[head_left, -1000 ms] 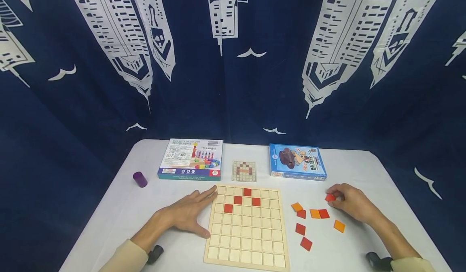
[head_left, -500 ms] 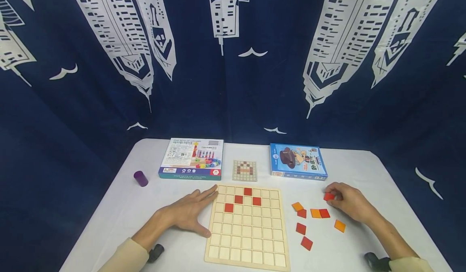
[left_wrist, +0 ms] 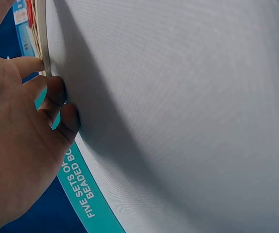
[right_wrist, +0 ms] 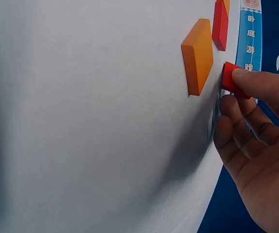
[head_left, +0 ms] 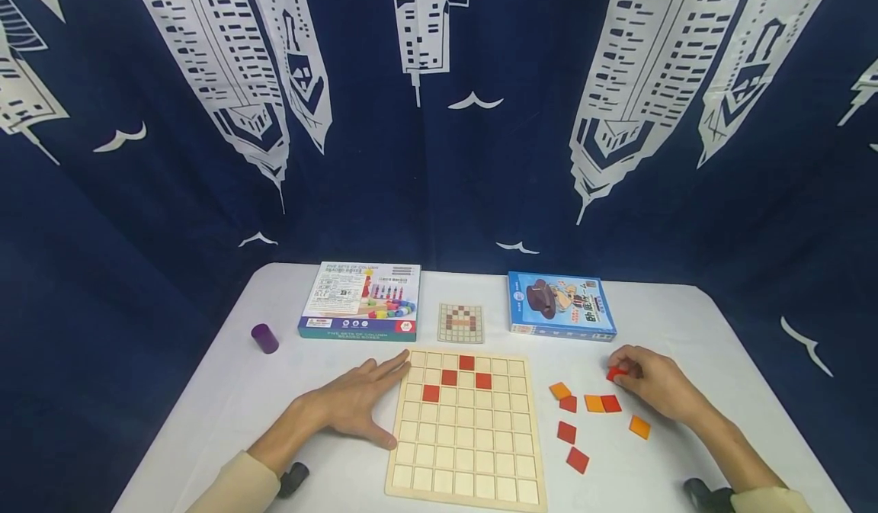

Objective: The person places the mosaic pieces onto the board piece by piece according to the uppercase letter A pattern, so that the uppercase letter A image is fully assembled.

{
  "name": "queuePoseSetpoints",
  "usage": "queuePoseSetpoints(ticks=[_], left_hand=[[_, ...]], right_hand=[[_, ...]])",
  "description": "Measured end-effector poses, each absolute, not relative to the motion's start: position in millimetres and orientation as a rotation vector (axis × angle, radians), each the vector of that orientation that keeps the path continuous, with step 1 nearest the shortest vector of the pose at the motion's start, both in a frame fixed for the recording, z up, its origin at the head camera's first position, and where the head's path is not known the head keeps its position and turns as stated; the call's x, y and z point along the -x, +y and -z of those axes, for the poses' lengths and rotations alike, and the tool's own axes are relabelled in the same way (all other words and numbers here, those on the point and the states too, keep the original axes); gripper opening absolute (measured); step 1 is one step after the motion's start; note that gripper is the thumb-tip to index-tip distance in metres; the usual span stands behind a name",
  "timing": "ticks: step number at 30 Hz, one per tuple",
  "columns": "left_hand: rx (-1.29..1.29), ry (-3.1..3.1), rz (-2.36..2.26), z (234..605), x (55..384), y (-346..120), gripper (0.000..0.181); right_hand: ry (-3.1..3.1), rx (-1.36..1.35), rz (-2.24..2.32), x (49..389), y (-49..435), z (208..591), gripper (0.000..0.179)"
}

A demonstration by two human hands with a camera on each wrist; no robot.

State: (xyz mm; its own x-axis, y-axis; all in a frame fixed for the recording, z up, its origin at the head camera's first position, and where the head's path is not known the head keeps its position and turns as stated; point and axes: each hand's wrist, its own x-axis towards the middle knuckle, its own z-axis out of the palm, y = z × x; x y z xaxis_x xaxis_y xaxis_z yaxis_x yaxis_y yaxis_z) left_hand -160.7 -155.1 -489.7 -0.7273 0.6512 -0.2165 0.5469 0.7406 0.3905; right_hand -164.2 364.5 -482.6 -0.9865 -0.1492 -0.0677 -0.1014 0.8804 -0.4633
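My right hand (head_left: pixel 655 382) pinches a red square tile (right_wrist: pixel 232 80) between thumb and fingers, right of the loose tiles. Fingers of my left hand (head_left: pixel 353 402) are spread, with the index fingertip and thumb at the left edge of a wooden grid board (head_left: pixel 473 440). Several red tiles sit in the board's upper cells, among them one in the top row (head_left: pixel 466 363). Between board and right hand lie loose red and orange tiles, including an orange tile (head_left: pixel 639 427) close below that hand and a red tile (head_left: pixel 610 403) touching another orange one.
A small card with a grid pattern (head_left: pixel 460 323) lies behind the board. Behind it to the left is a beaded-set box (head_left: pixel 360 301), to the right a blue box (head_left: pixel 561 305). A purple cylinder (head_left: pixel 264 338) lies at the far left of the white table (head_left: pixel 206 429).
My right hand has shifted slightly left with the red tile between its fingers. The left hand stays at the board's edge.
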Motion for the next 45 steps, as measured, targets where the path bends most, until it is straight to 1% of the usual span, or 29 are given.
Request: queuePoseSetpoints(ticks=[12, 26, 35, 45], left_hand=[[-0.940, 2.606, -0.428, 490, 160, -157, 0.124], [-0.937, 2.610, -0.414, 490, 160, -156, 0.124], [-0.947, 2.612, -0.416, 491, 160, -156, 0.123], [-0.936, 2.601, -0.428, 491, 161, -155, 0.123]], right_hand=[[2.889, 0.133, 0.870, 161, 353, 477, 0.025], [2.766, 0.073, 1.074, 160, 319, 474, 0.025], [2.702, 0.108, 1.163, 160, 293, 471, 0.024], [2.677, 0.176, 1.219, 165, 259, 478, 0.020]])
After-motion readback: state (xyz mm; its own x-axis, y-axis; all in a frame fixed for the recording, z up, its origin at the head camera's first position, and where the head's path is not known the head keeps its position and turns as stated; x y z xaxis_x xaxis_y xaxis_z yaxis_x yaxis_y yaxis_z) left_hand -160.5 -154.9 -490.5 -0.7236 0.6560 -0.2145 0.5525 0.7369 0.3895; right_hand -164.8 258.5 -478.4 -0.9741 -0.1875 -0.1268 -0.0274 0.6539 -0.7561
